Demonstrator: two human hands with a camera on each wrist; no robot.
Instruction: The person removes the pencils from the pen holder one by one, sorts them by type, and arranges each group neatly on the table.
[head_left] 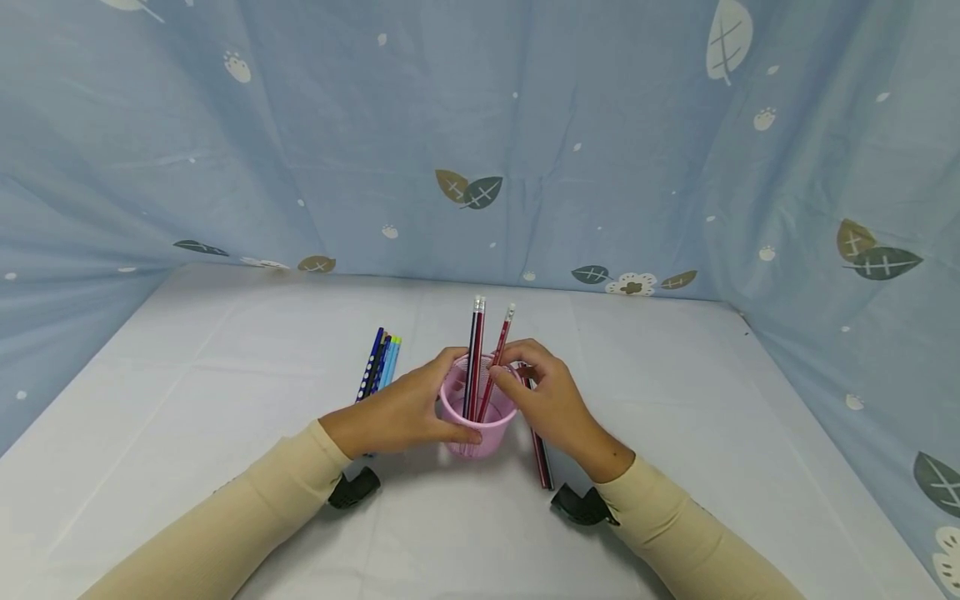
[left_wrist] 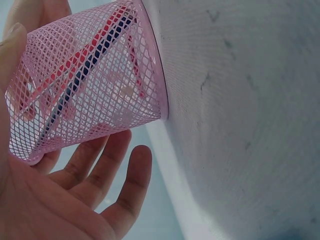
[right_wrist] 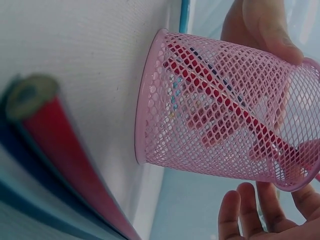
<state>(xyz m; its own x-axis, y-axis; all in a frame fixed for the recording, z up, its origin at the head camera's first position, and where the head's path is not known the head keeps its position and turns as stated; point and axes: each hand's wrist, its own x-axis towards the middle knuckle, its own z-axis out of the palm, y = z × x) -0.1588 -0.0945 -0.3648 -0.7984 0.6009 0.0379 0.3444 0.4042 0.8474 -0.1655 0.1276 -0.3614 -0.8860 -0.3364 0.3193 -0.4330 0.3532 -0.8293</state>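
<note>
A pink mesh pencil cup [head_left: 487, 437] stands upright on the table between the two hands. My left hand [head_left: 408, 408] grips it from the left side, thumb low on the near wall. Inside the cup, a dark pencil [head_left: 472, 350] and a dark-red pencil [head_left: 480, 346] lean together, white erasers up. A brighter red pencil [head_left: 500, 346] with a white eraser slants to the right in the cup. At the right rim, my right hand [head_left: 551, 400] pinches this red pencil between thumb and forefinger. The right wrist view shows the other right fingers [right_wrist: 240, 210] spread below the cup.
Blue and dark pencils [head_left: 381, 362], some dotted white, lie left of the cup, partly behind the left forearm. To the right lie red and black pencils [head_left: 542, 458], close up in the right wrist view. A blue patterned curtain [head_left: 480, 125] hangs behind the white table [head_left: 660, 400].
</note>
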